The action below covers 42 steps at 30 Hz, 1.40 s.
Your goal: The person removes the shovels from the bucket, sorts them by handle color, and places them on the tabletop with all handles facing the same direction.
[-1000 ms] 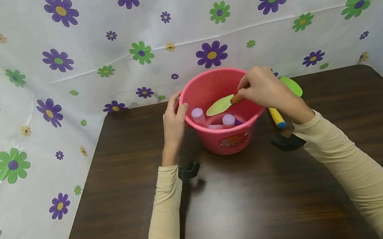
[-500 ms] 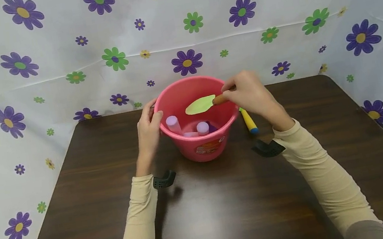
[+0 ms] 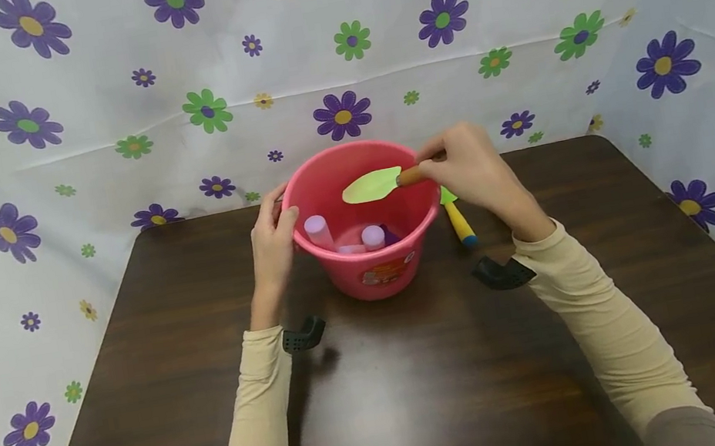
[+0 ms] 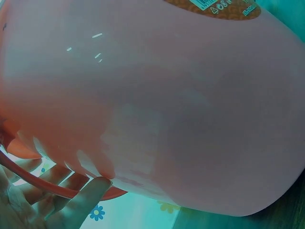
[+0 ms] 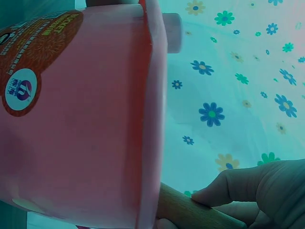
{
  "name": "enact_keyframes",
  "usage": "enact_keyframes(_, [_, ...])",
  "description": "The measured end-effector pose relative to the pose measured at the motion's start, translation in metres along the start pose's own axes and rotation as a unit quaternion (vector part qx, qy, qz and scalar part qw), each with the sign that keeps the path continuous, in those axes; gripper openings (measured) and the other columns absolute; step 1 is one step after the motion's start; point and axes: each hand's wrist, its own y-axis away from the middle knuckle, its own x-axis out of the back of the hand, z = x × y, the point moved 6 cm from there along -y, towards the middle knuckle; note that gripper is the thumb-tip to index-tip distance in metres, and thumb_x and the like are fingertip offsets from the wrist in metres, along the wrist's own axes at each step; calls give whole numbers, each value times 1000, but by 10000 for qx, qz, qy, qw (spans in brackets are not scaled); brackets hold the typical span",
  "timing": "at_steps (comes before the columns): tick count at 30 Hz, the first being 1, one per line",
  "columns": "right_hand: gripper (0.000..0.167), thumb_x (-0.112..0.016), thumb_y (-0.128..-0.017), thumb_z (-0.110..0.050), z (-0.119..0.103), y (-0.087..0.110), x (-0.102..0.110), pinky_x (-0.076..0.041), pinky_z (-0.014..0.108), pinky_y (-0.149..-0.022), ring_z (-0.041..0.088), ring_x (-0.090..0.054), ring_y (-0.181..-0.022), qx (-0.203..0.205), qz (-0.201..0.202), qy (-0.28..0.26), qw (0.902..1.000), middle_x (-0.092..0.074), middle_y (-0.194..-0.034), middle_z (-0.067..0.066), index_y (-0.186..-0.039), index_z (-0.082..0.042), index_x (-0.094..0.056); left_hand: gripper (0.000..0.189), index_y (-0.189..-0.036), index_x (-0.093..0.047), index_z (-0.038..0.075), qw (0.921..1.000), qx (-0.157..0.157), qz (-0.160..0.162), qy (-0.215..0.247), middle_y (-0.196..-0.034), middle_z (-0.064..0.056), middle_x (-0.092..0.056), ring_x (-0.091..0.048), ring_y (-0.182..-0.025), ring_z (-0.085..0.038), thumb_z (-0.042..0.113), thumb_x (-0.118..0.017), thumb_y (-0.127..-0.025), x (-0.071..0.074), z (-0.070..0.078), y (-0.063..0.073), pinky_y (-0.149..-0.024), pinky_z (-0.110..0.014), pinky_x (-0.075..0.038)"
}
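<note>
In the head view, a pink bucket (image 3: 348,275) stands upright on the table. My left hand (image 3: 273,256) grips its left rim, the thumb at the rim's near side; in the left wrist view its fingers are by the bucket's thin red handle (image 4: 57,191). Between thumb and fingers, my right hand (image 3: 471,170) pinches the brown wooden handle (image 5: 188,210) of a small trowel, whose yellow-green blade (image 3: 371,186) is over the bucket's opening, pointing left. Inside the bucket are lilac cylindrical pieces (image 3: 319,234) and a dark purple thing (image 3: 391,235), partly hidden by the front rim.
Right of the bucket, on the dark wooden table (image 3: 384,390), lies a second tool with a yellow handle (image 3: 459,224), blue end and green head, partly hidden by my right hand. A flower-printed white sheet (image 3: 396,22) rises behind the table and along its sides.
The head view has turned, so the scene sits further left. The trowel has risen slightly above the bucket's contents. My left hand keeps its grip on the rim.
</note>
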Motion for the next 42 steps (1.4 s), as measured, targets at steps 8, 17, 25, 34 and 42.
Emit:
enact_keyframes(8, [29, -80, -90, -23, 3, 10, 6, -47, 30, -62, 29, -58, -83, -104, 255, -147, 9995, -77, -95, 14, -110, -1, -80, 50, -150, -52, 14, 10000, 54, 7, -48, -133, -10, -65, -64, -87, -25, 26, -56, -101, 4, -2, 6, -64, -22, -56])
enact_keyframes(17, [29, -72, -96, -18, 8, 31, 20, -54, 35, -74, 33, -64, -96, -250, 637, -12, 9977, -74, -110, 21, -116, 3, -77, 50, -151, -51, 15, 9997, 250, -12, -28, -138, -9, -63, -67, -104, -28, 24, -57, -102, 6, -9, 20, -75, -24, -60])
enact_keyframes(25, [24, -66, -99, -13, 26, 50, 27, -51, 31, -74, 33, -70, -90, -189, 1152, -221, 9929, -75, -104, 23, -110, 5, -78, 48, -150, -51, 15, 9987, 495, 27, -81, -139, -10, -63, -68, -109, -31, 22, -57, -102, 13, -20, 42, -77, -25, -60])
enact_keyframes(34, [28, -64, -101, -16, 48, 58, 52, -41, 22, -54, 12, -63, -71, -452, 1690, -138, 9845, -75, -103, 26, -115, 5, -76, 47, -149, -52, 14, 9993, 365, 96, -4, -141, -10, -62, -67, -115, -31, 21, -58, -102, 12, -16, 43, -86, -35, -61])
enact_keyframes(42, [31, -62, -101, -15, 68, 55, 93, -41, 18, -57, 5, -56, -70, -751, 2307, -196, 9699, -71, -110, 29, -118, 7, -74, 48, -150, -52, 14, 9999, 0, 51, 115, -141, -8, -62, -67, -114, -29, 22, -57, -103, -1, 3, 13, -88, -35, -61])
